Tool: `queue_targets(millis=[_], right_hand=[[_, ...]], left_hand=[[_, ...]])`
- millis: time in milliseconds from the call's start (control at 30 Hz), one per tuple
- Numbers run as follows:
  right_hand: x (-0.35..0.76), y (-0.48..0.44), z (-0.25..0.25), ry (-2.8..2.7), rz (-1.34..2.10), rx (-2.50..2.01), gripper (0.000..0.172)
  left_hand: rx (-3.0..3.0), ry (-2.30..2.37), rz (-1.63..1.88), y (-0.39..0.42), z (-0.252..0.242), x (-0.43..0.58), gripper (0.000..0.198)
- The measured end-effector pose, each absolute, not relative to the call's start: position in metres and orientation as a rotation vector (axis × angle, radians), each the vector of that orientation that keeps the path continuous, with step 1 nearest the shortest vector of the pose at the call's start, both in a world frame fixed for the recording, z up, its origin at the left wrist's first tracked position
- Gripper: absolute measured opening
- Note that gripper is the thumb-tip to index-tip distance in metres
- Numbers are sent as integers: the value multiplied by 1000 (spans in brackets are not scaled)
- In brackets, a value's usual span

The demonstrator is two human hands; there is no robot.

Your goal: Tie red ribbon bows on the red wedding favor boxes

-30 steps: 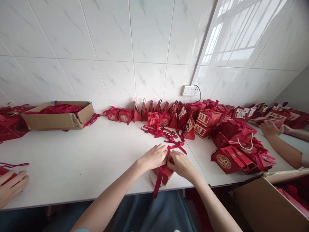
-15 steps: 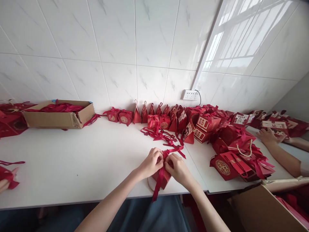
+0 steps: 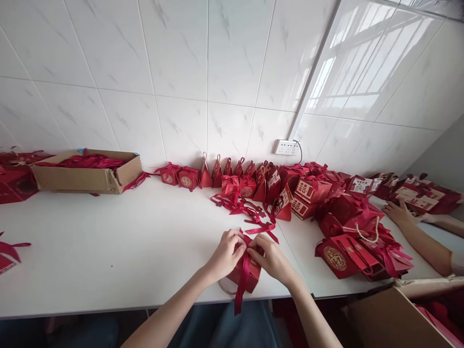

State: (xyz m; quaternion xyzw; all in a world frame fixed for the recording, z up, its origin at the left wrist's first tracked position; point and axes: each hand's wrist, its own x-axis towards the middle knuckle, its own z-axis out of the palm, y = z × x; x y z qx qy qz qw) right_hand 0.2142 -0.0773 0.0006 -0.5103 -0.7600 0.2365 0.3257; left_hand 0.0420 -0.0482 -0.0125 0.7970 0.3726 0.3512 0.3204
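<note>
A small red gift box point(image 3: 253, 279) stands near the front edge of the white table, with a rope handle point(image 3: 225, 288) at its left side. My left hand point(image 3: 229, 251) and my right hand point(image 3: 266, 256) meet over its top, both pinching a dark red ribbon point(image 3: 242, 287). One tail of the ribbon hangs down the front of the box, past the table edge. The exact form of the knot or loop is hidden by my fingers. Loose red ribbons point(image 3: 250, 211) lie just beyond my hands.
Red boxes point(image 3: 315, 186) line the wall and pile up at right. A cardboard box of ribbons point(image 3: 76, 180) sits back left. Another person's hands point(image 3: 400, 212) touch boxes at far right. An open carton point(image 3: 384, 314) is at lower right; a power strip point(image 3: 288, 147) is on the wall.
Both my hands have come closer together over the box, still on the ribbon. The hand at the left edge has gone out of view. At far right, the other person's hands shifted slightly.
</note>
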Motion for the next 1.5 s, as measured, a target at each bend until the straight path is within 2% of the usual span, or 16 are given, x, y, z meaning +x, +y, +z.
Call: queue_targets(millis=[133,433,533,633,833,967,1167,1367,1500], right_hand=[[218,-77,-1,-1990,639,-1269,19],[220,-80,0,-1835,964,-1119,11],[220,-81,4,-1714,1171,-1018,18],[227,-84,9,-1592,1263,-914,26],[242,-94,33,-1294,1144,-822,32],[247,-97,50,-1194,1082,-808,31],[251,-92,59,-1163,995,-896,28],[249,-87,63,-1038,894,-903,24],[249,-88,62,-1017,797,-907,24]], left_hand=[[2119,954,994,-49,-21,39,15],[2231,1055,828,-60,-7,41,6],[2278,1188,697,-62,0,45,1],[2286,1320,646,-62,5,50,5],[2064,1326,866,-55,18,52,7],[1687,1095,1019,-45,30,44,4],[1307,764,1235,-30,51,23,17],[1248,695,1215,-28,62,-4,11],[1523,857,1007,-32,57,-24,25]])
